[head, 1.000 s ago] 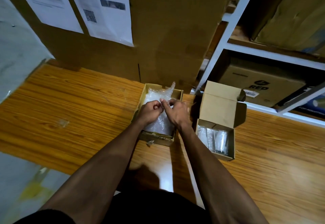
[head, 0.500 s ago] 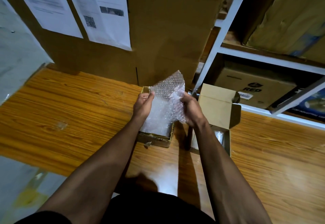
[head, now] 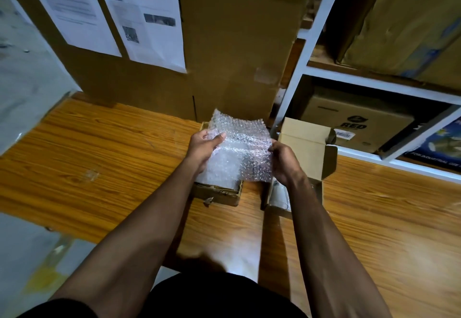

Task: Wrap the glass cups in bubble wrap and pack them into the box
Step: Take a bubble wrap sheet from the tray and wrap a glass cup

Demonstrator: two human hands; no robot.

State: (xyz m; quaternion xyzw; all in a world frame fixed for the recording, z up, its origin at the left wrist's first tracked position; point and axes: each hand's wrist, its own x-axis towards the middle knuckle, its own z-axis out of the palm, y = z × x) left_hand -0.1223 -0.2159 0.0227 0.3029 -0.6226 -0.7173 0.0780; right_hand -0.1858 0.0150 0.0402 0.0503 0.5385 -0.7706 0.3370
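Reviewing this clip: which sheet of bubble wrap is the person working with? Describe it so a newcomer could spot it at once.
On the wooden table, in front of the tall cardboard wall, two small open boxes sit side by side. Above the left box, the left hand and right hand hold the bubble wrap sheet spread between them. It is lifted and stretched flat, unlike the wrap lying in that box.

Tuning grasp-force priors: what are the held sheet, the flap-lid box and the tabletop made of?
Sheet: clear plastic bubble wrap, seemingly; rows of small glossy bubbles, translucent, sagging limply between the left hand and the right hand. Flap-lid box: matte tan cardboard, with folded flaps and creased edges. Tabletop: glossy wood grain with sheen; solid wood or laminate, cannot tell.
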